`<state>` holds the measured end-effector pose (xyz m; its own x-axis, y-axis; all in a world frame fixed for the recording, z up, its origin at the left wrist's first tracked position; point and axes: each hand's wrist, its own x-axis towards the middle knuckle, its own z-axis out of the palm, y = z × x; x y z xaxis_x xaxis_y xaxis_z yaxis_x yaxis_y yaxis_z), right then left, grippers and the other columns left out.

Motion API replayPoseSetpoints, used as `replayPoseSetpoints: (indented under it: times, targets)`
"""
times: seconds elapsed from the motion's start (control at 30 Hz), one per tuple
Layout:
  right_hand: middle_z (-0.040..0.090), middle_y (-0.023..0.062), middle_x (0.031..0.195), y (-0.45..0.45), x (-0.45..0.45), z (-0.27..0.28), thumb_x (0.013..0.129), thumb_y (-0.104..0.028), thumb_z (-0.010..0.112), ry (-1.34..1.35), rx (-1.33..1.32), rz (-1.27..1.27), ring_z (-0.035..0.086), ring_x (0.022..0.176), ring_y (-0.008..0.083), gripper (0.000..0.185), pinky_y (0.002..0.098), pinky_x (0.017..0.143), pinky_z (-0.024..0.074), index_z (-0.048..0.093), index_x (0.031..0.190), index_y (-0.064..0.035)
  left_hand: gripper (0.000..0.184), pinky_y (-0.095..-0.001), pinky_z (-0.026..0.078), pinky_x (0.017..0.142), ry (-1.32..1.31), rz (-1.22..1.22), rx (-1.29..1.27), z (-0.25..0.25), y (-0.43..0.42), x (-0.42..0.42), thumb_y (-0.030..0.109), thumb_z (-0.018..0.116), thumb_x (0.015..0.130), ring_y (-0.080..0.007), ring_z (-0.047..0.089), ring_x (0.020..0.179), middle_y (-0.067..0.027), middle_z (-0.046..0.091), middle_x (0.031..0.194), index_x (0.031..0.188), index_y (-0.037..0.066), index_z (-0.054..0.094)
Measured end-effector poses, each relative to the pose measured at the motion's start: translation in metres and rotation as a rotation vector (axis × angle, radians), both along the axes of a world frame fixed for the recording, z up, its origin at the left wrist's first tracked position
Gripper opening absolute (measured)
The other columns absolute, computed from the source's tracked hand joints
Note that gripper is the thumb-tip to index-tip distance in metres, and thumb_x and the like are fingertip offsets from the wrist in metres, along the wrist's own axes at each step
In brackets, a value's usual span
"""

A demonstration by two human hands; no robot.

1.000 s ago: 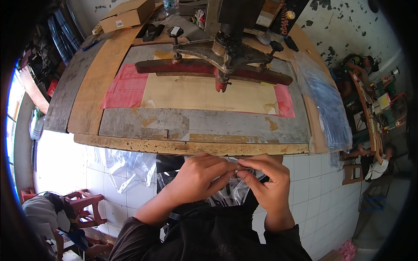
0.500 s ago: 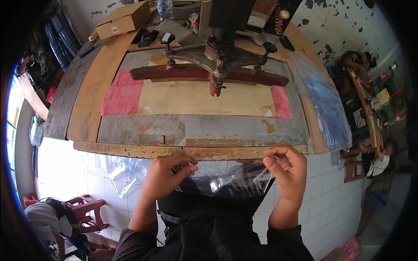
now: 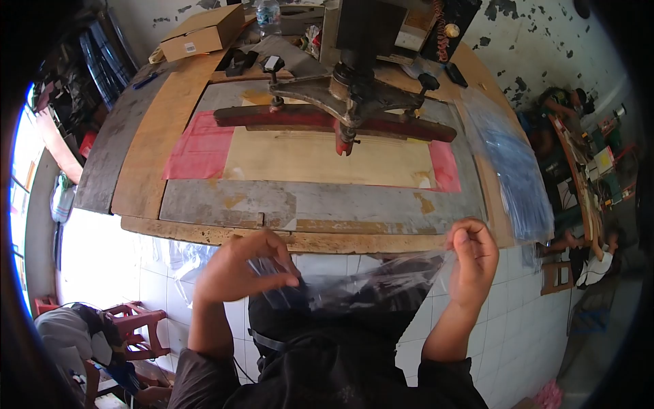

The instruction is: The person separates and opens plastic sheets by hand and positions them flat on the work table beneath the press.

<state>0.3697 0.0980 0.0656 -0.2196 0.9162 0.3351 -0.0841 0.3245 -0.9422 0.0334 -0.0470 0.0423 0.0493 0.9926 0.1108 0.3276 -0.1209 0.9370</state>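
A clear plastic sheet (image 3: 371, 283) stretches crumpled between my hands, in front of the table's front edge and above my lap. At its right end my right hand (image 3: 473, 259) is closed, with thumb and fingertips pinching the film. My left hand (image 3: 238, 269) is at the other end, its thumb and curved fingers apart. Film shows in that gap; whether the hidden fingers touch it I cannot tell. Beyond the hands, a cream panel (image 3: 306, 160) with pink ends lies on the grey plate (image 3: 272, 204), under a press head with a red bar (image 3: 402, 129).
The worn wooden front edge (image 3: 191, 232) runs just past my hands. Folded bluish plastic (image 3: 521, 180) lies at the table's right. A cardboard box (image 3: 202, 34) and a water bottle (image 3: 268, 17) stand at the back. A red stool (image 3: 139, 327) stands lower left. Other people are at far right.
My hands have spread apart: the left moved left, and its thumb and fingers opened wider. My right hand moved right and slightly up with the film, which is now stretched longer and narrower.
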Motion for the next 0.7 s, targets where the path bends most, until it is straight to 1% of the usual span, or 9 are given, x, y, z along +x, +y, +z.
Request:
replayPoseSetpoints:
  times: [0.17,0.23,0.33,0.37,0.43,0.47,0.5,0.57,0.7]
  targets:
    - [0.064,-0.0003,0.088,0.032,-0.007,-0.008,0.103,-0.016,0.07,-0.017,-0.124,-0.044,0.057,0.079,0.0085,0.017,0.0244,0.073,0.0444,0.067,0.104,0.0005,0.039,-0.0274,0.057,0.075,-0.041,0.119,-0.035,0.015,0.029,-0.019,0.004,0.085,0.088,-0.0115,0.076,0.088,-0.0089,0.08,0.091,0.119,0.0,0.061]
    - [0.065,-0.0014,0.088,0.059,-0.012,-0.03,0.102,-0.02,0.072,-0.126,-0.101,-0.064,0.057,0.076,0.0066,0.02,0.0228,0.069,0.0435,0.068,0.104,-0.0004,0.041,-0.0232,0.056,0.08,-0.212,0.339,-0.02,0.005,0.055,-0.02,-0.002,0.082,0.089,-0.0105,0.075,0.093,-0.0056,0.076,0.09,0.123,0.0,0.059]
    - [0.066,-0.0022,0.089,0.101,-0.016,-0.074,0.102,-0.021,0.073,-0.073,-0.19,0.062,0.056,0.074,0.0053,0.02,0.0218,0.065,0.0432,0.07,0.104,-0.0009,0.043,-0.0217,0.054,0.077,-0.26,0.267,0.002,-0.03,0.081,-0.036,-0.003,0.079,0.091,-0.0075,0.071,0.089,-0.0014,0.072,0.089,0.129,0.0,0.058]
    - [0.066,-0.0022,0.089,0.104,-0.019,-0.08,0.102,-0.021,0.073,-0.067,-0.185,0.075,0.056,0.074,0.0053,0.02,0.0218,0.065,0.0432,0.07,0.104,-0.0009,0.043,-0.0217,0.054,0.077,-0.253,0.279,0.008,-0.033,0.081,-0.038,-0.003,0.079,0.091,-0.0075,0.071,0.089,-0.0014,0.072,0.089,0.129,0.0,0.058]
    - [0.066,-0.0026,0.086,0.102,-0.024,-0.085,0.103,-0.019,0.072,-0.144,-0.13,-0.044,0.056,0.072,0.0053,0.018,0.0221,0.063,0.0433,0.07,0.102,-0.0008,0.041,-0.0216,0.053,0.076,-0.041,0.331,-0.056,-0.033,0.078,-0.031,-0.002,0.077,0.094,-0.0061,0.067,0.083,0.0004,0.069,0.086,0.13,-0.001,0.059]
    - [0.065,-0.0021,0.083,0.101,-0.024,-0.087,0.103,-0.018,0.071,-0.169,-0.1,-0.055,0.055,0.07,0.0053,0.017,0.0225,0.061,0.0427,0.069,0.103,-0.0007,0.039,-0.0203,0.05,0.074,-0.193,0.352,0.023,-0.039,0.079,-0.027,-0.001,0.077,0.094,-0.004,0.065,0.082,0.0014,0.067,0.082,0.13,-0.001,0.061]
    - [0.065,-0.0021,0.083,0.098,-0.023,-0.087,0.103,-0.018,0.071,-0.168,-0.105,-0.045,0.055,0.07,0.0053,0.017,0.0225,0.061,0.0427,0.069,0.103,-0.0007,0.039,-0.0203,0.05,0.074,-0.19,0.363,0.018,-0.041,0.077,-0.024,-0.001,0.077,0.094,-0.004,0.065,0.082,0.0014,0.067,0.082,0.13,-0.001,0.061]
    - [0.065,-0.0014,0.083,0.097,-0.025,-0.082,0.104,-0.017,0.07,-0.138,-0.103,-0.04,0.054,0.069,0.0054,0.017,0.0225,0.061,0.0421,0.068,0.103,-0.0004,0.037,-0.0228,0.04,0.063,-0.179,0.391,0.016,-0.04,0.079,-0.024,0.005,0.081,0.093,-0.002,0.05,0.069,0.0042,0.059,0.074,0.127,0.001,0.066]
    - [0.065,-0.0007,0.082,0.098,-0.024,-0.076,0.103,-0.017,0.07,-0.106,-0.14,-0.014,0.054,0.068,0.0059,0.017,0.0225,0.061,0.042,0.068,0.103,-0.0001,0.04,-0.0233,0.037,0.061,-0.179,0.399,0.032,-0.039,0.08,-0.026,0.007,0.082,0.092,-0.002,0.047,0.067,0.0043,0.058,0.074,0.128,0.001,0.066]
